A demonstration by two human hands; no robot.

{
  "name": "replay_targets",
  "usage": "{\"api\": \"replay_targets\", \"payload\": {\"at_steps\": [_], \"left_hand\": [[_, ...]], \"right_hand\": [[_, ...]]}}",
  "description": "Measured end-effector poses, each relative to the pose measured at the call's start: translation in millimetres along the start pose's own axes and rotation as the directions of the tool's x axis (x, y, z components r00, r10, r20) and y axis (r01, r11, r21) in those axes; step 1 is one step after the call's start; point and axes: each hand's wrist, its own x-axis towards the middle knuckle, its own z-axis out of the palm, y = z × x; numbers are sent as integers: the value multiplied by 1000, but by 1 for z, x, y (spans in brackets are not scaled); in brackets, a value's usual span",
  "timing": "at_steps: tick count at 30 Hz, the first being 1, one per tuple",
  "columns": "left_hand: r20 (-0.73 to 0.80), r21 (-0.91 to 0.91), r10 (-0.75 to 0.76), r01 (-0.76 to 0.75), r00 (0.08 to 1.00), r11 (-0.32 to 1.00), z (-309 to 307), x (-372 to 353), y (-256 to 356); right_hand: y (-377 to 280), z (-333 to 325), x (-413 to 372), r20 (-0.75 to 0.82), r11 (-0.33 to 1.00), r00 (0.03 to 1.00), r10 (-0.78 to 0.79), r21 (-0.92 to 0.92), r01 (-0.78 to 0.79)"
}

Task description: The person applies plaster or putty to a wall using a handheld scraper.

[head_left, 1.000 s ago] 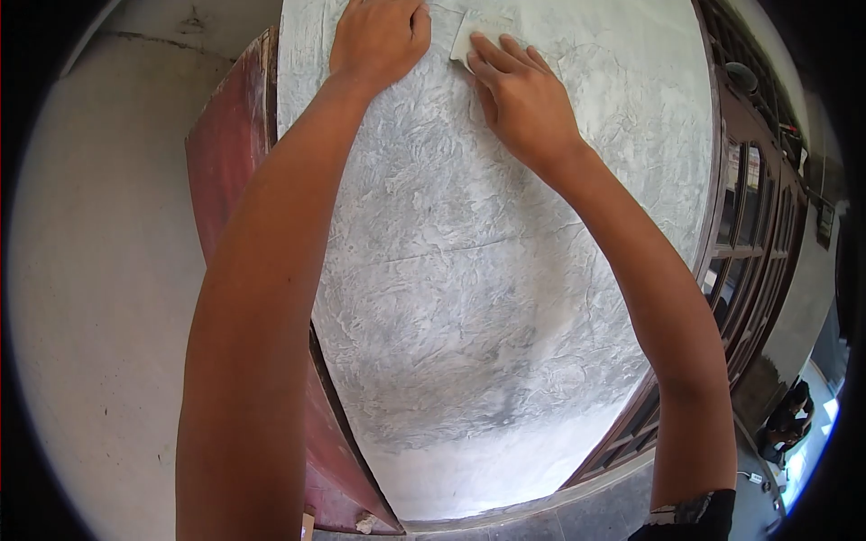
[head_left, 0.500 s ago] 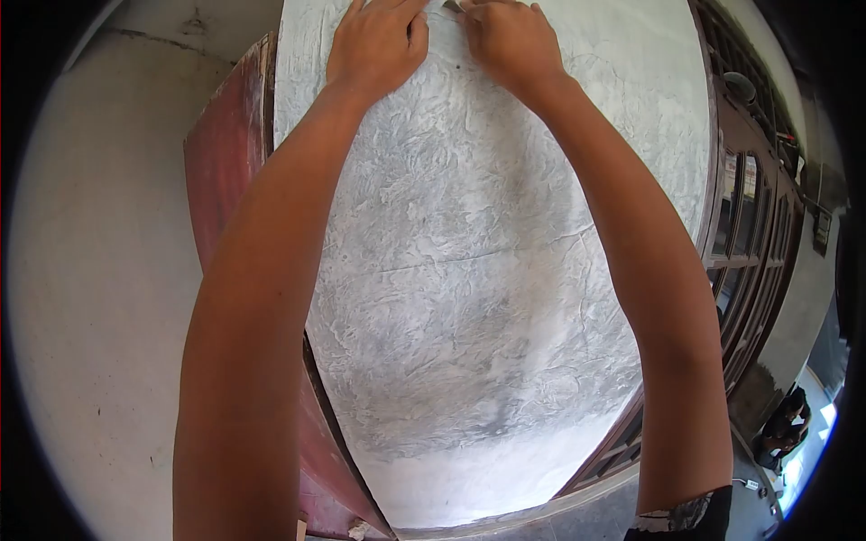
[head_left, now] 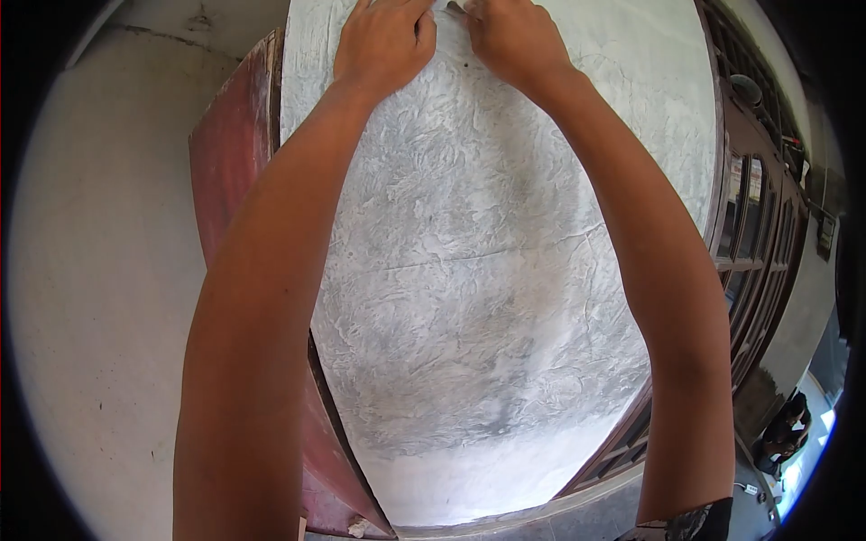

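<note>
Two hands nearly meet at the plastered panel's [head_left: 469,270] top edge; left hand [head_left: 383,41] lies flat; right hand [head_left: 514,36] covers the pale pad [head_left: 456,7], grip hidden.

1. This looks like a house being finished or renovated, seen at a doorway.
2. A broad wall panel [head_left: 469,298] is coated in rough, unpainted white putty. It shows trowel ridges and grey patches, with a smoother white band along its lower edge.
3. A worn red-brown door leaf [head_left: 225,180] stands just beside the panel's left edge.
4. Beyond the door is a bare plastered wall [head_left: 99,270], stained and unpainted.
5. Dark wooden glazed frames [head_left: 753,243] run along the panel's right edge.
6. Below lies a grey floor [head_left: 577,514]. Another person [head_left: 783,424] crouches on it near the lower right corner, well apart.
</note>
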Motion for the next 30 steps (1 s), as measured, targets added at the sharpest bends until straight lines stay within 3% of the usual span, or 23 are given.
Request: {"api": "replay_targets", "payload": {"at_steps": [1,2,5,7,8,10,11,13,14,16,17,19,20,22,23,24,26,29,30], "left_hand": [[-4,0,10,-10,1000,1000,0,-1,0],[-2,-6,11,-11,1000,1000,0,0,1],[-23,18,-2,3,1000,1000,-1,1,2],[-6,7,-14,14,1000,1000,0,0,3],[-5,12,-11,11,1000,1000,0,2,3],[5,-3,-2,2,1000,1000,-1,0,2],[10,-2,0,0,1000,1000,-1,1,1],[-5,3,5,-5,1000,1000,0,-1,2],[-2,0,4,-4,1000,1000,0,-1,3],[1,27,-12,12,1000,1000,0,0,4],[-12,31,-15,16,1000,999,-2,1,4],[18,22,-8,8,1000,1000,-1,1,5],[20,26,-4,4,1000,1000,0,1,4],[8,22,8,-9,1000,1000,1,-1,2],[9,20,8,-8,1000,1000,2,-1,1],[3,22,8,-8,1000,1000,2,-1,1],[-4,20,3,-3,1000,1000,2,-4,2],[-10,26,1,-1,1000,1000,-1,1,4],[3,18,-8,8,1000,1000,-2,0,5]], "right_hand": [[11,15,-22,-140,979,970,-201,-8,202],[0,11,-53,-166,957,943,-288,-70,280],[-5,3,-66,-165,936,928,-333,-175,305],[20,17,-21,-203,970,951,-235,-114,215],[12,1,-2,-43,999,998,36,39,-35],[11,3,17,-13,984,993,117,136,-114],[10,5,8,-12,983,993,121,140,-118],[10,15,-35,-165,974,961,-222,-85,210],[-5,12,-59,-162,959,961,-226,-208,190],[-8,10,-74,-318,956,912,-259,-219,195],[-2,12,-58,-323,953,907,-272,-224,206],[14,17,-12,-217,992,972,-86,-109,63],[13,17,1,-221,993,972,-83,-106,61],[5,19,16,-209,995,977,47,95,-28],[6,18,-1,-145,992,989,39,127,-21],[-4,13,-21,-36,999,999,1,46,1],[-22,17,-76,-193,970,964,-182,-194,144],[-9,16,-54,-257,989,957,-132,-102,109],[-1,16,-27,-191,997,980,-59,-66,47]]}}
